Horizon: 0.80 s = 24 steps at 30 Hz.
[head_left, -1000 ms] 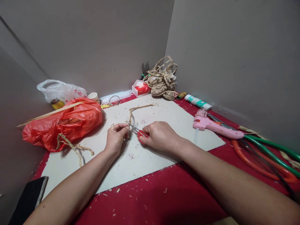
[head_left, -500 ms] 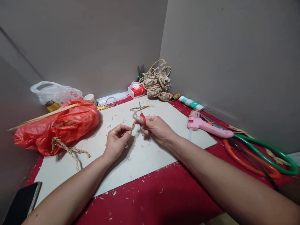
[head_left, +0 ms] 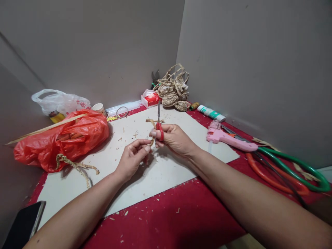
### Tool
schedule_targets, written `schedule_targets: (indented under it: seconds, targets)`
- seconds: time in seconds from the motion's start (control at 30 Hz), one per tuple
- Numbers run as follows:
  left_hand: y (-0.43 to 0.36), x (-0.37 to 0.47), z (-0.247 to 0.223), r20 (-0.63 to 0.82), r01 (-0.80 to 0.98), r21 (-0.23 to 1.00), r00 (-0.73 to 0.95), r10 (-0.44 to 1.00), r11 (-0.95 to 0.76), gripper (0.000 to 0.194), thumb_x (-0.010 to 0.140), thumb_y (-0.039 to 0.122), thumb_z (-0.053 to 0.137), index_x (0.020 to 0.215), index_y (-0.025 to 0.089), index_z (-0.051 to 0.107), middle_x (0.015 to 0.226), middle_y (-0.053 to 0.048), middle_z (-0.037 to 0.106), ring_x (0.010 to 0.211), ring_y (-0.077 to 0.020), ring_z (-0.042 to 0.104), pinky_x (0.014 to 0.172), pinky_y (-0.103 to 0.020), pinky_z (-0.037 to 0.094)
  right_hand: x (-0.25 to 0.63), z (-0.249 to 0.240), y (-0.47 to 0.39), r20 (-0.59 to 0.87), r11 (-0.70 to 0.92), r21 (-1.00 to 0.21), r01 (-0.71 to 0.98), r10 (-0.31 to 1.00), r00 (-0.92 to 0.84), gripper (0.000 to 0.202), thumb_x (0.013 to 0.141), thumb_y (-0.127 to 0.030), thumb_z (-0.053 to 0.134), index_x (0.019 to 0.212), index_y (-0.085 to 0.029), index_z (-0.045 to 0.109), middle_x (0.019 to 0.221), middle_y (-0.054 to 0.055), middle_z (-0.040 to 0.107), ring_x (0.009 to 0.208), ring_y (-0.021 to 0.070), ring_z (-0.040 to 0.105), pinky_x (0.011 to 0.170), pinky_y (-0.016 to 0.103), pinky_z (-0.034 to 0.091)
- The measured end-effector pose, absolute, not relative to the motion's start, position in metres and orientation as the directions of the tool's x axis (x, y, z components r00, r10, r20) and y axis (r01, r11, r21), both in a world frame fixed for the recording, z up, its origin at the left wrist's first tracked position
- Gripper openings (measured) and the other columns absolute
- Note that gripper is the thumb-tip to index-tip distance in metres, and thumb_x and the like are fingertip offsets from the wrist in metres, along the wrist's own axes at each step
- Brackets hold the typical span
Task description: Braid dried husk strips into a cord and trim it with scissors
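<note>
My right hand [head_left: 174,139] is closed round the red handles of a small pair of scissors [head_left: 159,128], whose blades point up and away from me. A short length of twisted straw cord [head_left: 152,141] runs between my two hands, its far part bending into a branch behind the scissors. The thumb and fingertips of my left hand [head_left: 135,155] pinch the cord's near end. Both hands are held above a white board [head_left: 124,199]. Part of the cord is hidden behind my right fingers.
Left are a red plastic bag [head_left: 90,131], braided straw cord [head_left: 75,164] and a phone [head_left: 24,223]. Coiled straw cord [head_left: 169,95] and a tissue box [head_left: 149,99] sit at the back. A pink glue gun [head_left: 230,140] and large green-handled shears [head_left: 298,162] lie right. Straw scraps litter the red cloth [head_left: 160,221].
Both hands have shifted slightly to the right. The scissors have turned so that their blades stand more upright and face differently. My left hand still pinches the cord.
</note>
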State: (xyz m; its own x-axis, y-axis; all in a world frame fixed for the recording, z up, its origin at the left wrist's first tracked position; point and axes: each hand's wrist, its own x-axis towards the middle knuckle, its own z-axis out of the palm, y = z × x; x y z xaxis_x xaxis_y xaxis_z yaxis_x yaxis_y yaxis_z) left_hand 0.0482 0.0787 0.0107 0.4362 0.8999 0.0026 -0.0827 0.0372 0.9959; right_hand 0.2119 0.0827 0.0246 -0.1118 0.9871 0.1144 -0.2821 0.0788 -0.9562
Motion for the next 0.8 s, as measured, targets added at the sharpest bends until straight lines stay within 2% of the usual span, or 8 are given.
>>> schedule_targets:
  seconds: [0.07,0.17,0.37,0.47,0.57,0.63,0.7,0.8]
  targets:
    - [0.079,0.048,0.010,-0.046,-0.118,0.986,0.483,0.874,0.117,0.025,0.077,0.035,0.064,0.095,0.017,0.064,0.071,0.000,0.060,0.050,-0.0068,0.048,0.050,-0.022,0.042,0.213,0.025,0.081,0.125,0.075,-0.956,-0.284,0.979,-0.163,0.026,0.067,-0.035,0.073,0.061,-0.013,0.062,0.049,-0.005,0.052,0.044,0.0054,0.042,0.047,0.022,0.032]
    - [0.081,0.047,0.009,-0.074,-0.144,0.976,0.481,0.874,0.163,0.022,0.075,0.033,0.067,0.090,0.017,0.066,0.070,0.000,0.061,0.049,-0.0057,0.047,0.048,-0.021,0.041,0.213,0.024,0.082,0.122,0.067,-0.960,-0.274,0.975,-0.188,0.024,0.069,-0.035,0.071,0.066,-0.012,0.064,0.050,-0.004,0.053,0.043,0.0051,0.042,0.046,0.022,0.031]
    - [0.084,0.045,0.012,-0.033,-0.153,0.983,0.403,0.914,0.103,0.015,0.072,0.029,0.070,0.081,0.018,0.067,0.064,0.003,0.057,0.048,-0.0049,0.043,0.045,-0.019,0.036,0.214,0.024,0.085,0.027,-0.010,-0.970,-0.244,0.989,-0.147,0.028,0.066,-0.039,0.073,0.067,-0.012,0.065,0.045,-0.005,0.050,0.040,0.0048,0.041,0.044,0.020,0.031]
    - [0.083,0.044,0.013,-0.058,-0.135,0.984,0.363,0.930,0.114,0.016,0.072,0.030,0.070,0.082,0.018,0.068,0.063,0.004,0.055,0.046,-0.0035,0.039,0.041,-0.017,0.029,0.214,0.024,0.086,-0.037,-0.073,-0.972,-0.223,0.986,-0.162,0.031,0.064,-0.041,0.074,0.063,-0.013,0.062,0.043,-0.005,0.049,0.039,0.0049,0.040,0.045,0.021,0.033]
    - [0.085,0.044,0.012,-0.064,-0.091,0.992,0.265,0.962,0.091,0.020,0.070,0.032,0.071,0.084,0.017,0.070,0.057,0.005,0.052,0.043,-0.0024,0.031,0.041,-0.017,0.023,0.216,0.028,0.086,-0.044,-0.067,-0.981,-0.181,0.991,-0.130,0.033,0.061,-0.043,0.075,0.062,-0.014,0.060,0.044,-0.005,0.048,0.039,0.0055,0.040,0.044,0.021,0.032]
    - [0.088,0.043,0.010,-0.019,-0.049,0.998,0.164,0.986,0.028,0.021,0.068,0.032,0.072,0.082,0.017,0.071,0.057,0.004,0.055,0.044,-0.0035,0.034,0.043,-0.019,0.027,0.218,0.031,0.085,-0.013,-0.018,-0.993,-0.118,0.999,-0.041,0.034,0.062,-0.045,0.073,0.062,-0.015,0.058,0.045,-0.005,0.048,0.040,0.0061,0.039,0.043,0.022,0.029]
    - [0.091,0.043,0.008,0.058,0.005,0.998,0.073,0.996,-0.058,0.019,0.067,0.032,0.072,0.079,0.016,0.071,0.063,0.001,0.062,0.050,-0.0060,0.043,0.050,-0.021,0.034,0.220,0.033,0.083,0.050,0.050,-0.999,-0.002,0.998,0.048,0.035,0.066,-0.047,0.069,0.058,-0.017,0.053,0.045,-0.005,0.046,0.041,0.0065,0.037,0.044,0.023,0.027]
    - [0.095,0.042,0.006,0.154,0.100,0.983,-0.001,0.988,-0.153,0.017,0.068,0.030,0.070,0.077,0.015,0.071,0.072,-0.003,0.068,0.062,-0.0108,0.053,0.061,-0.023,0.041,0.220,0.032,0.078,0.177,0.169,-0.943,0.288,0.984,-0.001,0.038,0.073,-0.046,0.062,0.052,-0.018,0.046,0.045,-0.005,0.041,0.044,0.0070,0.032,0.046,0.023,0.024]
